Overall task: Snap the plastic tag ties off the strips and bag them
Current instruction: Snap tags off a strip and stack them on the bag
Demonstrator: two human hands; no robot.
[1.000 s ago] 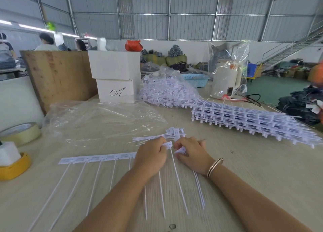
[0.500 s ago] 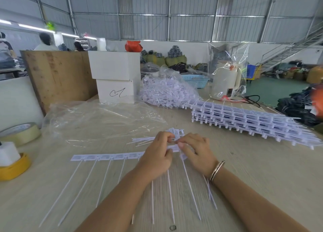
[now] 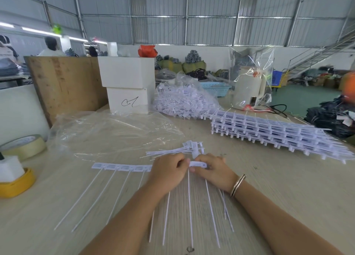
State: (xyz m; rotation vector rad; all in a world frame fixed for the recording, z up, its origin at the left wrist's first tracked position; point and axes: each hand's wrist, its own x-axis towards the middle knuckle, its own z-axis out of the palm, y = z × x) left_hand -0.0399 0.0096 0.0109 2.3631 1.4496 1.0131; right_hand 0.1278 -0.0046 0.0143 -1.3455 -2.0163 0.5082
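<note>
A white strip of tag ties (image 3: pixel 123 167) lies across the table in front of me, its thin tails pointing toward me. My left hand (image 3: pixel 169 173) grips the strip's right part from above. My right hand (image 3: pixel 215 171) pinches the end tag tie (image 3: pixel 197 164) at the strip's right end, fingers curled on its head. Just behind my hands lies a small pile of loose snapped-off ties (image 3: pixel 182 150). An empty clear plastic bag (image 3: pixel 115 133) lies flat at the left rear. A filled bag of ties (image 3: pixel 184 101) sits farther back.
A tall stack of unbroken strips (image 3: pixel 278 133) lies at the right. White boxes (image 3: pixel 127 85), a wooden board (image 3: pixel 65 83), a white kettle in plastic (image 3: pixel 249 89), tape rolls (image 3: pixel 25 146) and a yellow dispenser (image 3: pixel 17 183) ring the table.
Both hands and the strip have shifted to the right and slightly away from me. The right hand has taken a fresh pinch on the end tie.
</note>
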